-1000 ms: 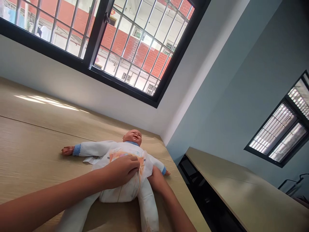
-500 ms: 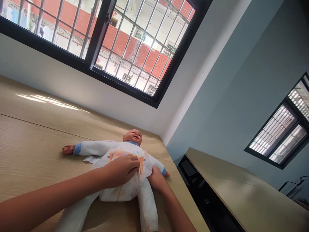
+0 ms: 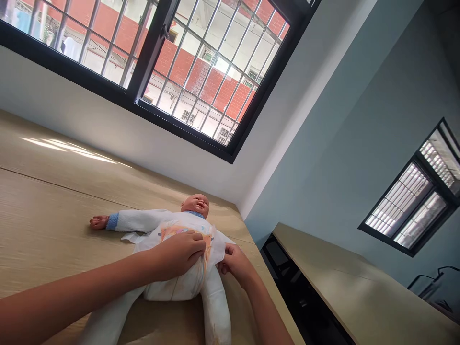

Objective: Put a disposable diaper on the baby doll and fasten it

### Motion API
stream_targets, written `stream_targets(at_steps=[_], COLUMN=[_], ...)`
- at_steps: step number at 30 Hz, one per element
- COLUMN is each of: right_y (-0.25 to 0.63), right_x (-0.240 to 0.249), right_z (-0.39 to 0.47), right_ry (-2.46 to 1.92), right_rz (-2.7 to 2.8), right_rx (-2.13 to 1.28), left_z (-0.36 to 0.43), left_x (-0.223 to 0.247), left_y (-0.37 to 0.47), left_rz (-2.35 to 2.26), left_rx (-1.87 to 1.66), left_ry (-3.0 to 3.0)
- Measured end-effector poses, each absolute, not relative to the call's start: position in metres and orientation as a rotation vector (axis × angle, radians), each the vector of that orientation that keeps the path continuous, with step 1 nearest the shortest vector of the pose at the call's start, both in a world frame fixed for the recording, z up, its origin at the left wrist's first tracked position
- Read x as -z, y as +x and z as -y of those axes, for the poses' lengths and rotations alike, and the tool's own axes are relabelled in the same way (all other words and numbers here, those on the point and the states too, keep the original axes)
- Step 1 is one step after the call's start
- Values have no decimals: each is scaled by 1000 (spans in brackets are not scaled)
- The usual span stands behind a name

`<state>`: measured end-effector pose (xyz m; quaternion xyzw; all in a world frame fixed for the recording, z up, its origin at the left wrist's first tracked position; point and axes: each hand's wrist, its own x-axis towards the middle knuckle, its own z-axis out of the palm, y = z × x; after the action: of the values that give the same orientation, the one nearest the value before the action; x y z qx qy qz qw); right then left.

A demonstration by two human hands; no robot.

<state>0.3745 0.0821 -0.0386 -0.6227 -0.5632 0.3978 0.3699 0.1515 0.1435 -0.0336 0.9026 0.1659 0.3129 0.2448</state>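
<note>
A baby doll (image 3: 196, 205) in a white suit with blue cuffs lies on its back on the table, its arms spread. Round its hips and belly is a white diaper (image 3: 174, 289), whose front panel has an orange print. My left hand (image 3: 183, 254) rests on that front panel with its fingers curled together, gripping the diaper. At the diaper's right side, my right hand (image 3: 237, 263) has its fingers closed at the edge of the white side flap (image 3: 216, 247). The fingertips of my right hand are partly hidden. Another white flap sticks out on the left, under the doll's arm.
The pale wooden table (image 3: 46, 225) meets the wall below a barred window (image 3: 201, 72). To the right, past a dark gap, stands a second wooden table (image 3: 334, 278). A smaller window (image 3: 413, 201) is in the far wall.
My right hand has drawn out from beneath the diaper's side, and more of its fingers now show beside the flap. My left hand has stayed on the front panel. The view has shifted slightly.
</note>
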Motion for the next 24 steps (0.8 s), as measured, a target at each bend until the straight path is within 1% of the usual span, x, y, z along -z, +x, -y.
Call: stream_targets(at_steps=[7,13,17,21,24], right_y=[379,366,360,358,359], right_x=[22,24,21,20,21], right_z=[-64,-67,-67,-62,-59], right_ry=[-1459,-1382,-1227,-1330,-1414], right_rz=[1556,1562,1594,1723,1759], right_rx=[-1408,-1243,-1234,-1123,-1130], left_z=[-141,-134,-136,-160,-184], left_x=[29,23,21,22,21], left_y=[150,148,148,142,131], left_rz=[-493,-505,-629,-938,-1009], left_rx=[-780,-785,-780,-786,-714], left_ry=[2505,2512,2615,2597,2467])
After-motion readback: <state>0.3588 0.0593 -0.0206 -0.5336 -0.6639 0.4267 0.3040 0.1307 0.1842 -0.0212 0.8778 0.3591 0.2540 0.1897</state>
